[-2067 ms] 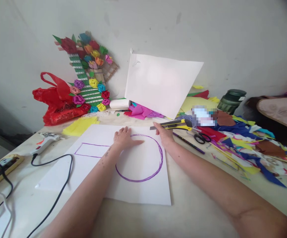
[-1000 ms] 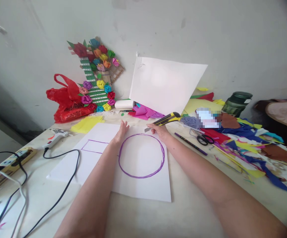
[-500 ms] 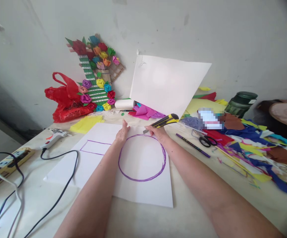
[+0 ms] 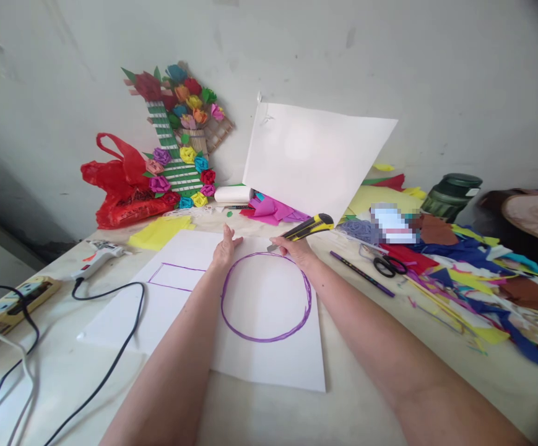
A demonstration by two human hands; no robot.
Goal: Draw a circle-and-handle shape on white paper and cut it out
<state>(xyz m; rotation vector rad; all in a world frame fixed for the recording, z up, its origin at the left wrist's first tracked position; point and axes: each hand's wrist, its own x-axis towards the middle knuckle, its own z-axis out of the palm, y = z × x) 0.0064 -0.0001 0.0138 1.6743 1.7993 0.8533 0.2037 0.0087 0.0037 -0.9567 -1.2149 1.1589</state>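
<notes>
A yellow and black utility knife (image 4: 306,227) is gripped in my right hand (image 4: 294,246), its blade pointing left at the top of a purple circle (image 4: 269,340) drawn on a white board (image 4: 291,368). Whether the blade tip cuts into the board I cannot tell. On the board, just left of the circle's upper part, rests my left hand (image 4: 225,248), fingers apart and holding nothing. A purple rectangle (image 4: 176,275) is drawn to the left of my left forearm, which hides its right end.
Scissors (image 4: 389,266) and a purple pen (image 4: 361,273) lie at the right, beside heaped coloured scraps (image 4: 473,272). A glue gun (image 4: 96,261) with its black cord and a power strip (image 4: 13,310) are on the left. Behind stand a paper-flower craft (image 4: 182,148) and a white sheet (image 4: 317,155).
My left hand has shifted slightly left. The right hand and the knife have hardly moved, still at the circle's top.
</notes>
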